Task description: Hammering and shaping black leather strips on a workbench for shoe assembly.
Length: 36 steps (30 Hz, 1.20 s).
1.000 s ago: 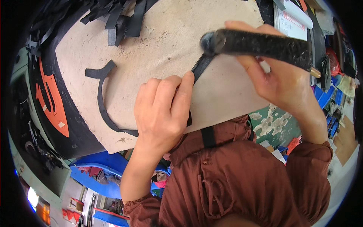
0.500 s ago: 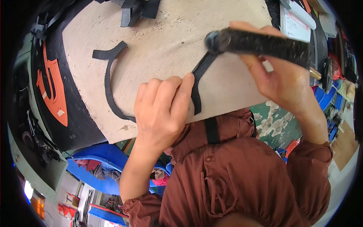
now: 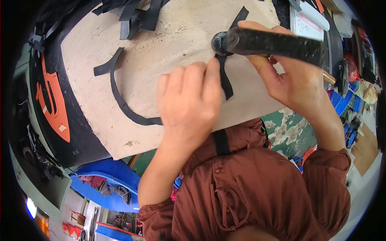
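Note:
My right hand [image 3: 295, 80] is closed round a hammer [image 3: 277, 46] with a long black head. Its round face is down on a black fabric strip [image 3: 226, 78] lying on the pale board [image 3: 140, 88]. My left hand [image 3: 189, 98] is closed on the strip just left of the hammer face, its fingertips low against the board. How far the strip runs under that hand is hidden. From behind the left hand a black band [image 3: 120, 98] curves away to the left, its far end forked on the board.
Black fabric strips [image 3: 138, 18] are heaped at the board's far edge. Orange cut pieces [image 3: 54, 106] lie on the black surface at left. A blue tub [image 3: 106, 172] with scraps stands below the board. Papers [image 3: 307, 22] sit at far right.
My left hand has moved right and slightly away along the board. The strip has shifted and turned under the hammer, with its far end now showing beyond it. The right hand has moved slightly left.

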Motion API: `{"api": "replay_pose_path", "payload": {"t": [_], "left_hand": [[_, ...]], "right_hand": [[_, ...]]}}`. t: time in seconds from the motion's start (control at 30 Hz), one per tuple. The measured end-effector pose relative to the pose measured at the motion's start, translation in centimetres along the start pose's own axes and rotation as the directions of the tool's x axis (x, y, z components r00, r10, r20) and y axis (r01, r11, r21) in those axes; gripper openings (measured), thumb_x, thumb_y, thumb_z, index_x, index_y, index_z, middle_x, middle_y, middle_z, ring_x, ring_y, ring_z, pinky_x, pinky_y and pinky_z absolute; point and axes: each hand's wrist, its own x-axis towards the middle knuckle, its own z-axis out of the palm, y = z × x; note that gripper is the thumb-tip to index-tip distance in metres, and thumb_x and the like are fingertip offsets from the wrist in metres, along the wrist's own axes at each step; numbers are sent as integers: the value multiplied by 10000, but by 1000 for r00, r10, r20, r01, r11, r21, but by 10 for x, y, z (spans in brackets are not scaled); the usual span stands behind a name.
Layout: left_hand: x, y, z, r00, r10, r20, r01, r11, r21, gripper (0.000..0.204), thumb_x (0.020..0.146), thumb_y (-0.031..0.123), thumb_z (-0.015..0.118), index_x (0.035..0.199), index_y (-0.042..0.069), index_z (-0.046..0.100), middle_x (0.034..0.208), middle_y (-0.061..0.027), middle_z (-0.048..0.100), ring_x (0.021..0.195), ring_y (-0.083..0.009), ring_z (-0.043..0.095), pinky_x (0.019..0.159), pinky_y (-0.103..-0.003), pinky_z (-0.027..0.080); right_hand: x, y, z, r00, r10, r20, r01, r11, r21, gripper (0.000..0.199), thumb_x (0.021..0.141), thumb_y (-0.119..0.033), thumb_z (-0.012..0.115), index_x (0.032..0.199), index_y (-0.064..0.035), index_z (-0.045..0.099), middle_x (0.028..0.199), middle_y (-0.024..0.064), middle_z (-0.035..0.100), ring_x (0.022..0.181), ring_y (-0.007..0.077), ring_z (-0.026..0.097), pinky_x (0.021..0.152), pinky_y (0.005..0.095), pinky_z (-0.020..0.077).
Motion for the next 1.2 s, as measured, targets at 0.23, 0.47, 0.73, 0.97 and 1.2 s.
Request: {"api": "replay_pose_path", "payload": {"t": [0.23,0.47,0.73,0.97,1.2], "left_hand": [[-5,-5,-8,997,74,23,-75,994,78,323,735,109,690,1041,10,724,899,-34,597,733,-185,552,736,-351,374],[-16,-1,-19,995,57,83,-68,988,138,340,714,112,686,1041,28,730,923,-29,615,732,-171,557,762,-340,368],[-25,-1,-30,995,45,88,-51,996,70,350,716,112,686,1054,31,729,943,-35,629,743,-173,566,779,-352,373],[-38,-6,-34,996,15,91,-21,998,67,331,741,115,687,1061,46,735,953,-21,629,758,-167,574,787,-342,356],[-45,-4,-42,993,-10,120,4,999,45,351,708,109,684,1053,61,730,959,-13,636,797,-166,585,833,-348,359]], "right_hand": [[-1,-7,-10,996,-15,91,12,999,37,417,855,26,775,1261,-44,713,949,91,710,747,172,649,660,295,513],[0,-12,-13,995,-6,99,3,999,37,406,861,30,769,1254,-51,710,952,90,713,781,228,689,677,317,524],[-1,-23,-12,993,-30,118,28,999,20,443,834,-3,777,1267,-63,705,895,113,696,762,264,688,687,338,532],[-1,-20,-2,998,-45,43,46,999,-6,499,778,-3,737,1273,-55,697,851,112,679,743,293,679,658,365,529],[1,-32,-8,981,-43,189,40,999,16,457,846,-8,712,1300,-48,683,852,107,677,727,267,681,662,339,539]]}}
